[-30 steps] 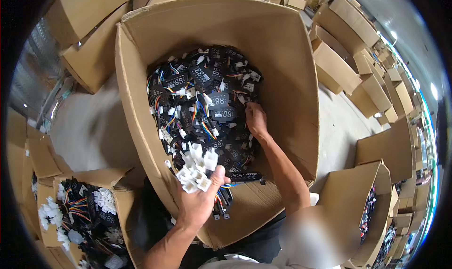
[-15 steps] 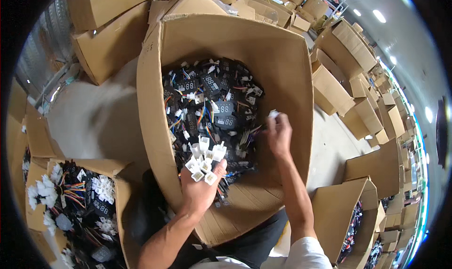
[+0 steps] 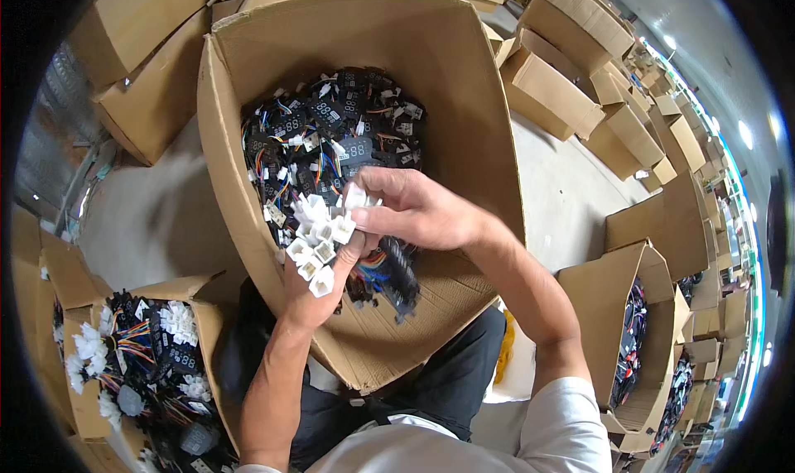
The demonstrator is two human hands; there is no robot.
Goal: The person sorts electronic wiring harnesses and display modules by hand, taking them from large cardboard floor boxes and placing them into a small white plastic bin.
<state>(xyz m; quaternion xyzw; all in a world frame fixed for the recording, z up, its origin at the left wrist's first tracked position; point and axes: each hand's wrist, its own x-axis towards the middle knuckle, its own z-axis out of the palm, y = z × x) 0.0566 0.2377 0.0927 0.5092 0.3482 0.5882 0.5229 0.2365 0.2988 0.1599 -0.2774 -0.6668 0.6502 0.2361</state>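
My left hand [image 3: 319,295] is closed round a bunch of white plug connectors [image 3: 319,245], their open ends facing up. Coloured wires [image 3: 374,268] and black modules [image 3: 401,287] hang below that fist. My right hand [image 3: 422,211] pinches one more white connector [image 3: 356,196] at the far side of the bunch, touching or nearly touching it. Both hands are over a large cardboard box [image 3: 364,26]. Inside lies a heap of black display modules [image 3: 327,113] with coloured wires and white plugs. Part of the heap is hidden behind my hands.
At the lower left, a smaller carton [image 3: 207,340] holds modules with bundled white connectors [image 3: 93,349]. Another carton [image 3: 654,266] with wired parts stands at the lower right. More cardboard boxes [image 3: 551,84] line the right side and the back. Grey floor [image 3: 153,216] shows between them.
My right hand has come from the box's right side to the bunch in my left hand, bringing a white connector. In the picture, the large box has shifted left and up.
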